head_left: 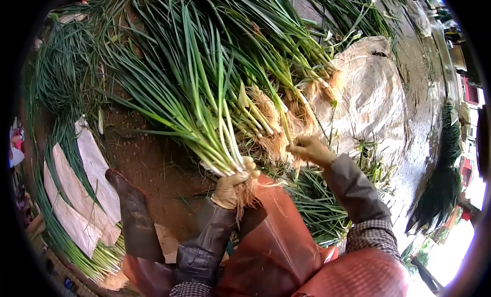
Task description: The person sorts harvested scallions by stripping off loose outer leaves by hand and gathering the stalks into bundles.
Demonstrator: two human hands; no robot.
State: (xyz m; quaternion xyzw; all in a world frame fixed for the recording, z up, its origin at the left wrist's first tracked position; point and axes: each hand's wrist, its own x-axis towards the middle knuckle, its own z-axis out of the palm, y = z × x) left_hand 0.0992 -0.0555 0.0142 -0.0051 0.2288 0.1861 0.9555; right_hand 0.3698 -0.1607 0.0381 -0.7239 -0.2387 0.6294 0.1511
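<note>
My left hand [231,188], in a tan glove, is wrapped round the white root ends of a bunch of green stalks [207,138]. Pale stringy roots hang below its fingers, and the long leaves spread up and to the left. To the right, my gloved right hand [311,151] is closed in a pinch on a thin yellowish-green stalk [287,131]. Just beyond it lies a pile of stalks with tangled roots [271,143]. Its fingertips are close to these roots.
A crumpled pale sheet [368,92] lies at the right. Loose green leaves [317,205] lie under my right forearm. At the left, bundled stalks [105,258] carry pale strips [94,166] beside a dark boot [135,215]. More leaves [64,67] are heaped at the upper left.
</note>
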